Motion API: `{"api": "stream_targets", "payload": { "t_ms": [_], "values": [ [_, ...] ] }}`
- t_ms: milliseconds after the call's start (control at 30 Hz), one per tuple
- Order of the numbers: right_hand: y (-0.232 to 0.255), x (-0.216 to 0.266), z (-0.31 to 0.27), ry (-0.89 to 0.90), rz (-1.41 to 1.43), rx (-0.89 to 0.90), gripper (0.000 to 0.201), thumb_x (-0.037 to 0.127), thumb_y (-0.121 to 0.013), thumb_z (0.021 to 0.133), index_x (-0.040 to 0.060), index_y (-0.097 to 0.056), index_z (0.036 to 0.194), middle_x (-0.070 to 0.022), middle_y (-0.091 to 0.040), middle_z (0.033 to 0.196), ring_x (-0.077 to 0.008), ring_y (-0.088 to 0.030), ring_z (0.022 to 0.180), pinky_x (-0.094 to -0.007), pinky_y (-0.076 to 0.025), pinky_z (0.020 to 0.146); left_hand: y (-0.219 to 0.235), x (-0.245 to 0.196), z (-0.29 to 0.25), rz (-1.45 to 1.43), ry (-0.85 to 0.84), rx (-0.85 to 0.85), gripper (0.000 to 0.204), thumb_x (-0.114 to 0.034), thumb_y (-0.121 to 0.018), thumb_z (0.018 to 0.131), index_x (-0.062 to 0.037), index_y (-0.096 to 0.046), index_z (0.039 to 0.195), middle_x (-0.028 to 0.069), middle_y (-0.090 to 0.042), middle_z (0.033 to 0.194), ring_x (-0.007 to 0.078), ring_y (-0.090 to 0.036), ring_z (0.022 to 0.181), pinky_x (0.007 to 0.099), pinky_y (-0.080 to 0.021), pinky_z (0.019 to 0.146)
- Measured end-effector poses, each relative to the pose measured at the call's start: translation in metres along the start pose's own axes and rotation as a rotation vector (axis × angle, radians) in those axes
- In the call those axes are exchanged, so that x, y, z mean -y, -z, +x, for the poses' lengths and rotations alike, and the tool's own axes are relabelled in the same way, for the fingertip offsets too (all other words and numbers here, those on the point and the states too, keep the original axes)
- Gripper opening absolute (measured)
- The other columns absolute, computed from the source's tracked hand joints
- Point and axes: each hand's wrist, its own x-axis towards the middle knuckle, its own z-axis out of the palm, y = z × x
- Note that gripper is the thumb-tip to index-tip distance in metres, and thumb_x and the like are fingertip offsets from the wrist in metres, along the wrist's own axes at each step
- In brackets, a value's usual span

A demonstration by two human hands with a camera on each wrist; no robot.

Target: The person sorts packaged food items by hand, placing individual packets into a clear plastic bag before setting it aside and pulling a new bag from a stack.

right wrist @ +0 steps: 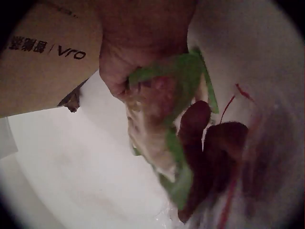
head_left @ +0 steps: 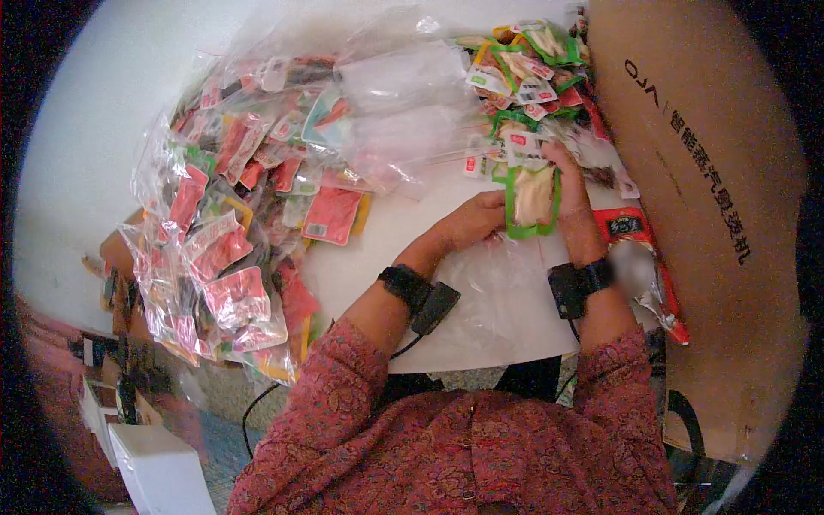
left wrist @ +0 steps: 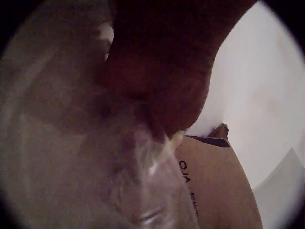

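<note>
The green packet stands upright between both hands over the white table, just right of the middle in the head view, with its window showing pale contents. The right hand grips its right edge and top, fingers curled over the upper rim; the right wrist view shows the same packet pinched in that hand, its print blurred past reading. The left hand meets the packet's left edge at about 9 o'clock, fingers curled against it, but whether it truly pinches the edge I cannot tell. The left wrist view is mostly dark palm and blurred clear film, so the fingers are hidden there.

A clear bag lies flat under the forearms, hard to trace against the table. At 12 o'clock from the packet a heap of green packets runs to the frame's top edge. At 9 to 10 o'clock bagged red packets spill over the table's left edge. At 3 o'clock a cardboard box walls off the right side, touching a red packet. Bare table shows only around the left forearm
</note>
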Motion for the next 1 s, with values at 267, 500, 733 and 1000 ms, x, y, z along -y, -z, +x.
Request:
{"api": "stream_targets", "payload": {
  "t_ms": [267, 500, 733, 1000],
  "values": [
    [-0.037, 0.015, -0.019, -0.148, -0.07, 0.199, 0.022, 0.016, -0.054, 0.074, 0.0038, -0.054, 0.092, -0.0033, -0.056, 0.083, -0.0129, -0.054, 0.075, -0.0244, -0.043, 0.067, 0.002, 0.007, 0.002, -0.62, -0.059, -0.295, 0.043, -0.041, -0.035, 0.087, -0.0061, -0.046, 0.11, 0.0036, -0.055, 0.095, 0.0111, -0.054, 0.078, 0.0232, -0.043, 0.065],
    [-0.036, 0.015, -0.018, -0.025, -0.168, 0.17, 0.01, 0.013, -0.051, 0.078, 0.0069, -0.054, 0.085, 0.0021, -0.053, 0.076, -0.0065, -0.051, 0.067, -0.021, -0.042, 0.06, -0.001, 0.004, 0.002, -0.511, -0.08, -0.404, 0.026, -0.022, -0.048, 0.084, -0.0031, -0.054, 0.1, 0.002, -0.058, 0.09, 0.0097, -0.053, 0.08, 0.0232, -0.041, 0.074],
    [-0.031, 0.011, -0.017, -0.094, -0.062, 0.117, 0.021, 0.022, -0.053, 0.078, 0.0037, -0.054, 0.087, -0.0014, -0.055, 0.081, -0.0115, -0.051, 0.075, -0.024, -0.041, 0.069, 0.001, 0.008, 0.004, -0.629, -0.09, -0.434, 0.023, -0.015, -0.049, 0.082, -0.001, -0.053, 0.099, 0.0071, -0.06, 0.088, 0.0162, -0.058, 0.073, 0.0273, -0.048, 0.066],
    [-0.024, 0.004, -0.013, -0.144, -0.024, 0.071, 0.031, 0.023, -0.052, 0.079, -0.0015, -0.052, 0.099, -0.0093, -0.053, 0.098, -0.017, -0.049, 0.094, -0.0279, -0.038, 0.082, 0.003, 0.001, -0.002, -0.623, -0.062, -0.372, 0.021, -0.017, -0.05, 0.081, -0.0021, -0.055, 0.095, 0.006, -0.06, 0.082, 0.0146, -0.058, 0.068, 0.0269, -0.048, 0.063]
  ]
}}
